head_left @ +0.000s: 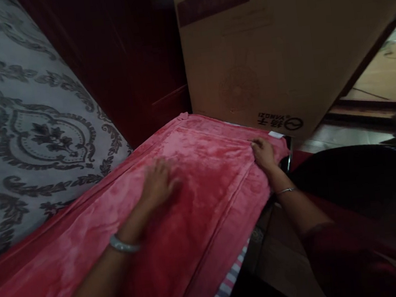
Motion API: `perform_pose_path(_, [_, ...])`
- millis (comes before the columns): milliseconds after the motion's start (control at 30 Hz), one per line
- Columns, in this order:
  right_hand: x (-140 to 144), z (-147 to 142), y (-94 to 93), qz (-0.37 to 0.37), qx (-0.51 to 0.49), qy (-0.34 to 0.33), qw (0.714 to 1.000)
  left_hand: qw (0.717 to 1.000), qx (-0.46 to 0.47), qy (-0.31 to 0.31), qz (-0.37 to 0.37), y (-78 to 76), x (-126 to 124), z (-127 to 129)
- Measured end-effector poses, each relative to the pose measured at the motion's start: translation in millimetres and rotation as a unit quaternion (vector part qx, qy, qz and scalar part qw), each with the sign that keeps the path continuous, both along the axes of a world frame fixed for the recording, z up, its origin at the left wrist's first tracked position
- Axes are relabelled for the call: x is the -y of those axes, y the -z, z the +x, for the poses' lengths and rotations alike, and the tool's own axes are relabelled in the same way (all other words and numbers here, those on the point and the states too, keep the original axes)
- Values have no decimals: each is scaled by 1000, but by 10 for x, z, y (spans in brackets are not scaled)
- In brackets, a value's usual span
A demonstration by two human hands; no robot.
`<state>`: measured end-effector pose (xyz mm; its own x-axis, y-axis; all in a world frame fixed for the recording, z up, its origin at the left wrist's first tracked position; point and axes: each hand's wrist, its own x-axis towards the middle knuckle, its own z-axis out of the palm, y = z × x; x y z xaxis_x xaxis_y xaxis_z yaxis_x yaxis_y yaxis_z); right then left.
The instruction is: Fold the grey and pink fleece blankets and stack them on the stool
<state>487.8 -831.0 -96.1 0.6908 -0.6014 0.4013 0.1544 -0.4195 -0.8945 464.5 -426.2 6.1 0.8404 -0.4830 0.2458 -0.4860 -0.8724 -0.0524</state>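
Note:
A red plush blanket (202, 181) with a paler hem lies spread before me over a long flat surface. My left hand (157, 181) is on or just above the middle of its pile, fingers stretched out though blurred by motion. At the far right corner, my right hand (263, 153) pinches the blanket's edge between curled fingers. A small white label (275, 134) shows just beyond that hand. Under the near right side, a striped cloth (230, 278) peeks out.
Behind the blanket's far end stands a large cardboard box (230, 59) with a fan drawing. Patterned wallpaper (46, 132) rises at the left, beside a dark red door or panel (118, 48). A dark rounded object (347, 174) stands at the right.

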Motion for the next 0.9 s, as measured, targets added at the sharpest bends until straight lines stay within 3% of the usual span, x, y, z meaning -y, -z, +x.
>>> perform_pose_path(67, [1, 28, 2, 2, -6, -1, 1000, 994, -47, 94, 29, 190, 258, -322])
perform_pose_path(200, [-2, 55, 0, 8, -16, 5, 1000, 990, -65, 111, 51, 449, 412, -593])
perform_pose_path(367, [-36, 50, -46, 15, -27, -1, 1000, 989, -115, 80, 44, 293, 424, -623])
perform_pose_path(467, [-47, 51, -72, 20, -35, -10, 999, 986, -155, 60, 16, 202, 469, -875])
perform_pose_path(667, [22, 20, -153, 26, -56, -57, 996, 978, -200, 62, -3, 300, 335, -1483])
perform_pose_path(900, [41, -2, -276, -1, -84, -118, 989, 983, -177, 27, -25, 381, 23, -1633])
